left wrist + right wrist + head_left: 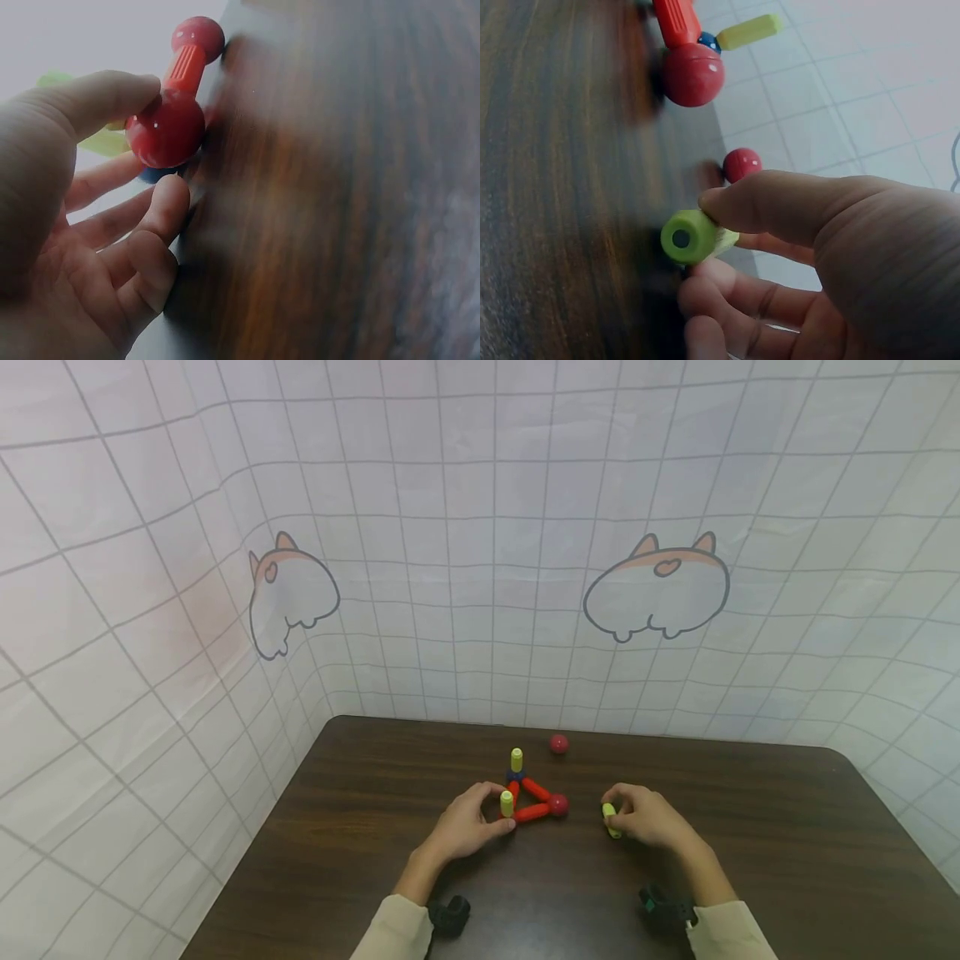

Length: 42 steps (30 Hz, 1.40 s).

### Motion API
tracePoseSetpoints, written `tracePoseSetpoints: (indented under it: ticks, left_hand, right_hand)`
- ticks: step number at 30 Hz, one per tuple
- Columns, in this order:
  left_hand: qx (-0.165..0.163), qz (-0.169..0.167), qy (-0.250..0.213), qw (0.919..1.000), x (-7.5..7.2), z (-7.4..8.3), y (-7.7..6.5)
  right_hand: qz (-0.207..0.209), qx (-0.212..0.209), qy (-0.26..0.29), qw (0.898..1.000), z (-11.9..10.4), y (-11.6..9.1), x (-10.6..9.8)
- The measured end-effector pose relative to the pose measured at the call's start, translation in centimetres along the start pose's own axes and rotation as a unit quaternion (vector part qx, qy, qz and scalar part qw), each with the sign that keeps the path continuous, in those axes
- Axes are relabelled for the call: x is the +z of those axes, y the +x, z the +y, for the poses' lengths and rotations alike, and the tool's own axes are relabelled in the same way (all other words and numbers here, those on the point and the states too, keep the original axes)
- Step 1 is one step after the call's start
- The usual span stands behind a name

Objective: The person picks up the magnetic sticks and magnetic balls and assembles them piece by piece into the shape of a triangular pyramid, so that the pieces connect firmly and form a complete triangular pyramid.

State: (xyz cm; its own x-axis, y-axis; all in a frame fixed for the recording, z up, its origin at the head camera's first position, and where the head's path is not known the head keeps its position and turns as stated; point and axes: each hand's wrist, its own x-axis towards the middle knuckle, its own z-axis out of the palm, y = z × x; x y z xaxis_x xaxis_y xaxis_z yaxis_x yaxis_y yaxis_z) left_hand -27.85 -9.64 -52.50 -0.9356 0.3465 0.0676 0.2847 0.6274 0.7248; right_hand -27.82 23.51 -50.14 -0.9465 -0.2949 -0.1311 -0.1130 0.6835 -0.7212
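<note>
A flat triangle of red rods [533, 812] lies on the table, with a red ball [558, 804] at its right corner and a dark blue ball [516, 775] at its far corner. One yellow-green rod [517, 760] stands upright on the blue ball. Another upright yellow-green rod [507, 803] rises at the near left corner, where my left hand [467, 822] holds the red corner ball [166, 131] between thumb and fingers. To the right of the triangle, my right hand [652, 817] pinches a loose yellow-green rod [690, 236], its round dark end showing in the right wrist view.
Behind the triangle, a separate red ball [558, 743] sits near the back edge of the dark wooden table [360, 777]. A white gridded curtain [465, 568] with animal drawings hangs behind and to the sides. Black straps with devices [450, 917] are on both wrists.
</note>
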Motion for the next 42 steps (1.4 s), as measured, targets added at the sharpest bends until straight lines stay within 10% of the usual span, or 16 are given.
tracePoseSetpoints:
  ticks: [21,42]
  left_hand:
    - [-0.019,0.004,-0.017,0.9997,-0.1,-0.3,0.2]
    - [0.002,-0.019,-0.032,0.9993,-0.3,-0.6,0.2]
  right_hand:
    - [0.045,-0.065,0.026,0.997,-0.6,0.8,-0.2]
    - [0.108,-0.196,0.091,0.97,-3.4,0.8,1.4]
